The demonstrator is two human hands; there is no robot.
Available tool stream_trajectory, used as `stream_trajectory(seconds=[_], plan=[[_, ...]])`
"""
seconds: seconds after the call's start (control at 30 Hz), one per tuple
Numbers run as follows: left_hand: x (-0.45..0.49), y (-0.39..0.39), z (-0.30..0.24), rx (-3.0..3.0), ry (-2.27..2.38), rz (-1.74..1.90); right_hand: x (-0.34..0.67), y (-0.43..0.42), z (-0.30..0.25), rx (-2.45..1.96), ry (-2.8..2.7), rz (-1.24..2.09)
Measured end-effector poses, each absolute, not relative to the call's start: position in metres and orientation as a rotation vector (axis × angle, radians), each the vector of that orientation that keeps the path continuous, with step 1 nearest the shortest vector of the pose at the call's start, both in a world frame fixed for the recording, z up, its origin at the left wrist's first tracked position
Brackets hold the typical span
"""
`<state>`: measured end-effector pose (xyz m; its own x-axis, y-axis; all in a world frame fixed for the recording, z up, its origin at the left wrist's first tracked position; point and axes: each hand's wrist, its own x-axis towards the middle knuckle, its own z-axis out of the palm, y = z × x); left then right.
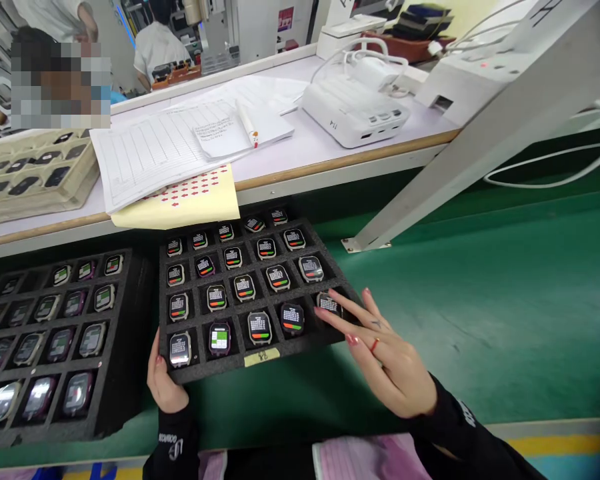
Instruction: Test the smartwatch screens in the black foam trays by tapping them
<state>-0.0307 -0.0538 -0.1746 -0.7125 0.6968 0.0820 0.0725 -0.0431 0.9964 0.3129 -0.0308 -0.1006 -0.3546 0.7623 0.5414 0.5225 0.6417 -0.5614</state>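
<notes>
A black foam tray (pixel 203 371) lies on the green belt, with several smartwatches in its pockets, screens lit. My left hand (pixel 164 381) grips the tray's near left corner, thumb on its top edge. My right hand (pixel 380 357) lies flat over the tray's near right corner with fingers stretched out, the fingertips touching a watch (pixel 329 304) in the right column. A small yellow label (pixel 261 356) is stuck on the tray's front edge.
A second black tray of watches (pixel 114 373) lies to the left. Behind, a white bench carries papers with a pen (pixel 247 124), a yellow sheet (pixel 180 203), a beige tray (pixel 35 200) and a white device (pixel 355 110). A grey metal strut (pixel 460 153) slants down at right. People work in the background.
</notes>
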Motion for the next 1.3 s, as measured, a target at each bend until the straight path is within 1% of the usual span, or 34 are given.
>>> stream_trajectory(seconds=[0.33,0.63,0.77,0.97,1.3], plan=[[-0.032,-0.051,-0.174,0.764,1.872,1.765,0.336,-0.036,-0.101,-1.085,-1.925,0.288],[-0.031,-0.050,-0.171,0.746,1.896,1.730,0.336,-0.033,-0.106,-1.117,-2.099,0.291],[-0.030,-0.051,-0.171,0.812,1.914,1.708,0.336,-0.032,-0.107,-1.127,-2.096,0.298],[-0.028,-0.050,-0.170,0.738,1.850,1.768,0.336,-0.034,-0.107,-1.145,-2.098,0.306],[-0.032,-0.051,-0.171,0.732,1.849,1.736,0.335,-0.032,-0.111,-1.163,-2.063,0.300]])
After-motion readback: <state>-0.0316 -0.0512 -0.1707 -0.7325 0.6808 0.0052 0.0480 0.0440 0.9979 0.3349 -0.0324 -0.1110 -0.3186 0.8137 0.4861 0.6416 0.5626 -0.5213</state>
